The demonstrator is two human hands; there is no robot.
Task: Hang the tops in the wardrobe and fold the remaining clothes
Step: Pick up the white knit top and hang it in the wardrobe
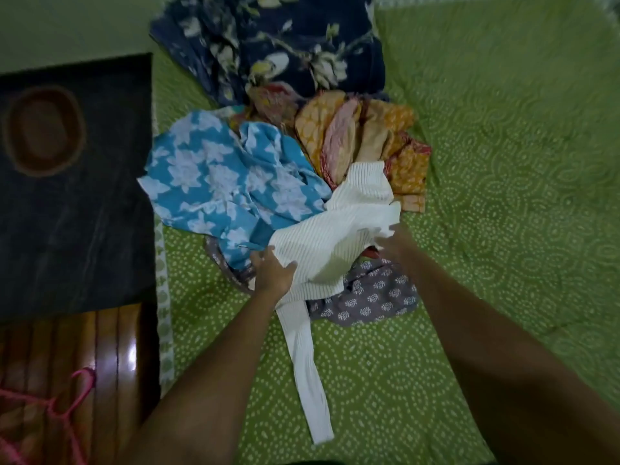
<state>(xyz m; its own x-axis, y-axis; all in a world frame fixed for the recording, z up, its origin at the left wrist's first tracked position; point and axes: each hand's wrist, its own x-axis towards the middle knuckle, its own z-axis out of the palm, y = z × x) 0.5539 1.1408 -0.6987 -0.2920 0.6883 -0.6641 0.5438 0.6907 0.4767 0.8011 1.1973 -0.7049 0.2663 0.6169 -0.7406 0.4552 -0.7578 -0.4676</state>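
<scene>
A white ribbed top (339, 236) lies on a pile of clothes on the green bed cover (503, 196), one long sleeve trailing toward me. My left hand (273, 271) grips its left edge. My right hand (394, 243) pinches its right edge. Under and beside it are a blue garment with white flowers (214, 182), a grey printed garment (372, 300) and orange and pink printed clothes (365, 135).
A navy floral blanket (285, 45) is bunched at the head of the bed. Left of the bed stands a dark surface (73, 196) with an oval mark. Pink hangers (67, 407) lie at the lower left on a wooden panel (110, 347).
</scene>
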